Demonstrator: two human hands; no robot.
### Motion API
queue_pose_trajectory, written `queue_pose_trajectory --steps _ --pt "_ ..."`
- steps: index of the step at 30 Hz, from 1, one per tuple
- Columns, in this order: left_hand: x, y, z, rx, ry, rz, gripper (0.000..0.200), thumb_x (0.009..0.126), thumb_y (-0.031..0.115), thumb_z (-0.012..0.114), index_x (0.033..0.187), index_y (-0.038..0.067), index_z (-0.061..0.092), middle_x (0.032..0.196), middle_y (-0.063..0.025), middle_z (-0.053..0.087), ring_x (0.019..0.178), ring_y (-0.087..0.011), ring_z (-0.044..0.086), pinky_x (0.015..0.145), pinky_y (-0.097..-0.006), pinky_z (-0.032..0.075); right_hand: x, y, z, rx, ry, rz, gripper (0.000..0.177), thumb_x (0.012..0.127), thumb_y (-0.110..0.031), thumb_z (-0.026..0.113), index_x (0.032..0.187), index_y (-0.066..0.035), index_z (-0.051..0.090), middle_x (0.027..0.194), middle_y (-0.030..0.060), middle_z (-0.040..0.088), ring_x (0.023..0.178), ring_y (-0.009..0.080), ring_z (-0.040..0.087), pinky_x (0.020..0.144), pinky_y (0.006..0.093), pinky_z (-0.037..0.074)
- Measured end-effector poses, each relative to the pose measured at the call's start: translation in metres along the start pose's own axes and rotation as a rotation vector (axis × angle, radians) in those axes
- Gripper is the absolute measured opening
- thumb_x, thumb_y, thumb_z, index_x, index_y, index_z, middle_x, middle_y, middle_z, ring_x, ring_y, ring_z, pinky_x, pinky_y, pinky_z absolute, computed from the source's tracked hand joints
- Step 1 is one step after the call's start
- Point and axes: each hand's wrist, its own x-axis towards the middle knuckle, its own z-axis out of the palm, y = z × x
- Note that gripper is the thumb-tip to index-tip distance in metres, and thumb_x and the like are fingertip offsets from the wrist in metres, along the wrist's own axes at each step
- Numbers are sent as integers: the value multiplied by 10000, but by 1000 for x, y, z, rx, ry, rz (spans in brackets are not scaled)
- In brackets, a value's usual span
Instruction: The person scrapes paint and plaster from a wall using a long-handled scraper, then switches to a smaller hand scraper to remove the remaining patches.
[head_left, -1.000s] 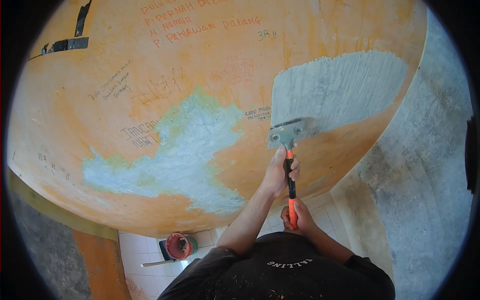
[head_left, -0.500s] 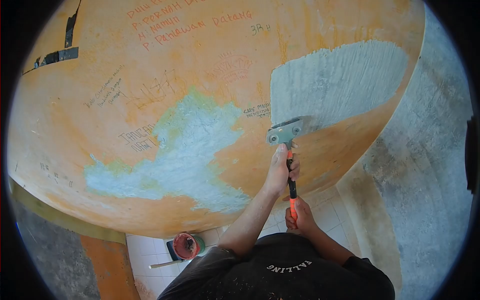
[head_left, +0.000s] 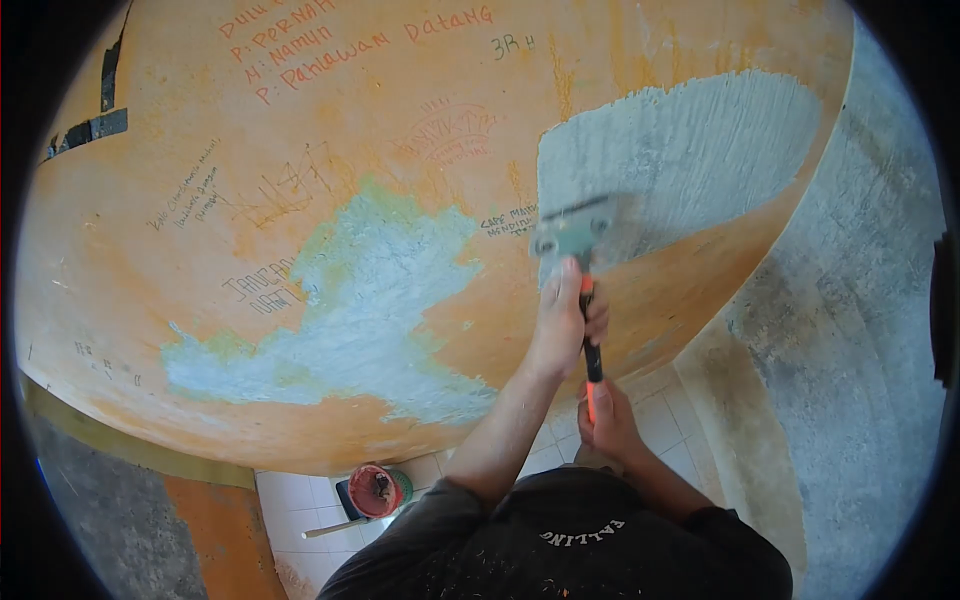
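Observation:
A scraper (head_left: 575, 232) with a wide greenish head and a black and orange handle lies against the orange wall (head_left: 480, 350). Its head, blurred by motion, overlaps the lower left of a grey scraped patch (head_left: 680, 165). My left hand (head_left: 568, 318) is wrapped round the upper handle, just below the head. Lower down, my right hand (head_left: 610, 425) grips the orange end of the same handle. Left of the scraper is an irregular pale blue patch (head_left: 370, 300) on the wall.
A red bucket (head_left: 375, 492) and a pale stick (head_left: 335, 528) are on the white tiled floor (head_left: 300, 500) at the bottom. Handwriting and black strips mark the wall. A rough grey wall (head_left: 850, 300) rises at the right.
The scraper head and my left hand have moved up the wall. My right hand has also risen slightly and shifted right. The wall markings appear shifted left in view.

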Motion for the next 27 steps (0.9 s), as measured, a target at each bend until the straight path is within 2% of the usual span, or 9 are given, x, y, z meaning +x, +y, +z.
queue_pose_trajectory --steps 2,4,9,14,16,18,22,27 --pt "9 25 16 64 -108 134 410 1055 504 295 1132 128 438 596 25 347 453 -80 326 436 -246 300 11 -31 4 -36 63 -92 413 1056 -459 337 981 -73 466 506 -24 370 376 72 359 372 249 315" --pt "11 36 26 82 -157 173 413 1056 505 286 1145 129 431 597 22 344 457 -88 330 445 -252 308 10 -49 -4 1 33 -72 423 1051 -468 354 971 -70 471 507 -24 379 376 67 361 370 245 313" --pt "7 36 33 -13 -101 88 438 1055 514 270 1152 117 427 607 12 344 463 -102 345 465 -264 332 5 -54 -14 -10 -9 -18 442 1053 -478 336 1004 -65 484 508 -19 384 378 82 374 375 255 326" --pt "1 4 6 6 -120 80 432 1051 521 281 1150 128 432 610 14 353 459 -97 353 459 -261 338 -10 -19 -16 157 -117 31 418 1061 -441 324 1159 -66 478 574 22 429 428 115 429 428 268 377" --pt "-6 -13 -2 -35 -54 -46 430 1052 516 288 1146 125 441 612 16 351 461 -92 350 457 -258 335 -21 -3 -18 231 -167 36 409 1065 -419 323 1220 -68 466 606 39 448 450 126 449 448 273 394" --pt "-12 -28 -11 -79 -34 -73 431 1053 514 286 1143 124 446 614 17 349 461 -91 344 457 -258 331 -30 15 -24 309 -193 128 413 1069 -377 323 1329 -72 423 657 55 468 475 135 463 470 280 408" --pt "-17 -52 -28 -102 -14 -73 434 1057 509 278 1138 123 458 622 19 343 470 -94 332 464 -263 322 -35 37 -31 311 -175 191 409 1074 -347 309 1360 -73 412 664 55 471 464 136 448 471 284 407" --pt "-25 -73 -43 -100 26 -87 442 1055 516 275 1133 122 461 623 16 343 493 -100 341 489 -273 334 -34 57 -36 127 -96 227 401 1080 -315 289 1351 -71 455 641 34 460 469 106 410 468 260 382"
